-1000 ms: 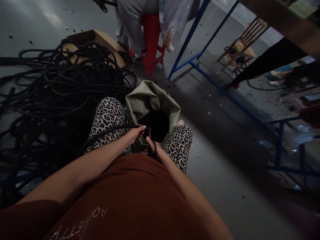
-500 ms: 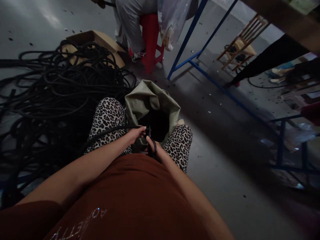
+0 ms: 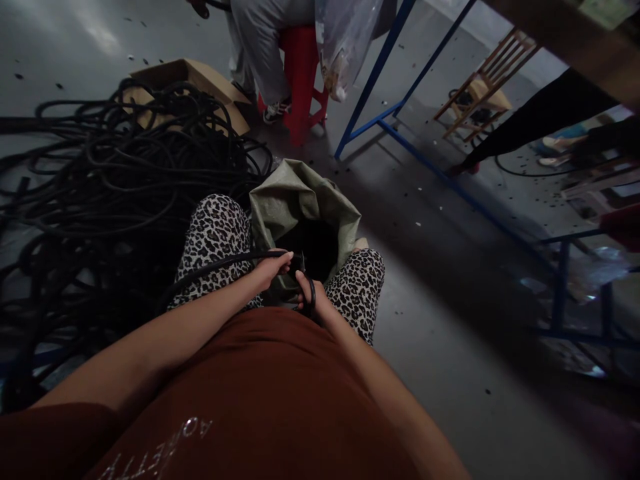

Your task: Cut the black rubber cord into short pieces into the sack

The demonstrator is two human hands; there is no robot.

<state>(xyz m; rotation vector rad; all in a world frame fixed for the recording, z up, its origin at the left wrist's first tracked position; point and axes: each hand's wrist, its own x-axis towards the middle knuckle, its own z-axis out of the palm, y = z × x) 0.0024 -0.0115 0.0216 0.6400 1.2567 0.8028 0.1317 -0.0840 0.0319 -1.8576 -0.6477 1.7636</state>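
Observation:
My left hand [image 3: 276, 265] is closed round a thick black rubber strip or hose [image 3: 220, 261] near its end; which of the two it is I cannot tell. The strip runs left across my knee toward the pile. My right hand [image 3: 307, 290] grips black-handled scissors [image 3: 312, 293], their short blades pointing up beside the strip's end. Whether the blades touch the strip is too dark to tell. Both hands are over the near edge of an open olive-green sack [image 3: 345, 207] standing between my knees. The inside of the sack is dark.
A big tangle of black strips [image 3: 115, 167] covers the floor at left, partly in a cardboard box [image 3: 200, 77]. Ahead, a person in grey trousers sits on a red stool [image 3: 300, 80]. A blue metal frame [image 3: 373, 87] and wooden chair [image 3: 480, 93] stand at right.
My right hand and the scissors have shifted slightly to the right, away from my left hand. My left hand keeps its hold on the strip, almost unmoved.

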